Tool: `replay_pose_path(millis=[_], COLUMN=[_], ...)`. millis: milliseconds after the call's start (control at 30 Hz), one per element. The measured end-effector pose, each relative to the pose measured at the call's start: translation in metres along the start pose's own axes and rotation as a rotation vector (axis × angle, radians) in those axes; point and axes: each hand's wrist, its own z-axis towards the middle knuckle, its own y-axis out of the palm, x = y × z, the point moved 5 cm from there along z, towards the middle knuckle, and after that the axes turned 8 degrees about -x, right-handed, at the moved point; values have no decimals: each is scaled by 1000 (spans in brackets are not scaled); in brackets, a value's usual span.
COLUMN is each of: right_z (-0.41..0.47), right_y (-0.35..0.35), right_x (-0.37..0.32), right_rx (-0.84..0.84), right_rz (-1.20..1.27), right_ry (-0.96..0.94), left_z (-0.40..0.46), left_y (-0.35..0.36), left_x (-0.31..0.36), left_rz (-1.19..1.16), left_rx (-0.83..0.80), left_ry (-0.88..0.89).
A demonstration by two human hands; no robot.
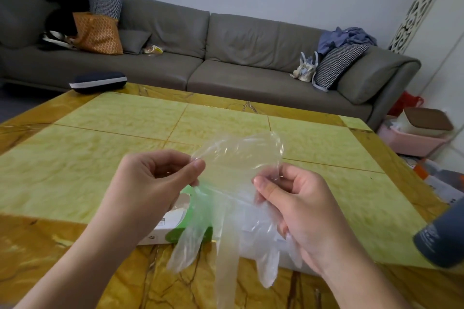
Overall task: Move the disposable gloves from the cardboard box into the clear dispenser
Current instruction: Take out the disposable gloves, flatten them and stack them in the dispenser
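Status: early to mid transfer, as far as I can judge. Left hand [160,178] and right hand [298,198] each pinch the cuff end of a clear disposable glove [226,208], thumb against curled fingers, holding it up above the bench [100,158] near its near edge. Cuff is stretched open between the two hands; the glove's fingers hang down toward the near edge, so it is off the surface, not in any container.

Cardboard box [175,228], white with green panel, lies flat under the left hand at the near edge, opening partly hidden by the hand and the film. Cannot tell how many gloves remain inside.

Clear dispenser [261,241]: a pale translucent body lies just right of the box, under the right hand and behind the hanging glove. I take that to be the dispenser, but its outline and fill level are obscured. Whether any gloves are already loaded: cannot tell.

Left to do: get this glove into the dispenser, then repeat for the rest of the box.

Risk: thin film clings and folds, may bunch at the opening.

Dark grey bottle [442,238] stands at the right near corner, clear of the work.
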Motion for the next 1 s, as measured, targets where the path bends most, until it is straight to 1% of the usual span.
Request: replay_pose_path(millis=[100,233,300,367,533,600,700,767,833,900,1000], right_z=[0,-1,0,0,2,2,1,1,1,0,-2], right_y=[-3,-9,-10,-10,-15,-14,-9,-8,-7,-3,-2], right_x=[-3,-4,-4,-3,-4,-6,-6,-9,-10,-8,-8], right_rx=[21,49,53,51,27,-46,-144,-140,-94,-60,-87], right_rz=[-58,-48,-31,-32,-33,-25,38,136,212,209,174], right_ry=[-15,-8,-8,-10,-39,-51,-38,-55,-67,-83,-63], left_z=[1,4,5,5,9,8,4,3,4,3,0], left_y=[-4,-8,-8,-7,-7,-5,0,1,0,5,16], left_x=[2,-5,-10,-13,-14,-13,-11,-11,-11,-12,-12], left_rz=[69,-82,-112,-133,-221,-226,-143,-138,-233,-283,-211], left_rx=[-44,-216,-309,-351,-325,-337,-391,-377,-321,-321,-328], left_ry=[-1,-117,-155,-162,-107,-94,-95,-103,-116,-130,-142])
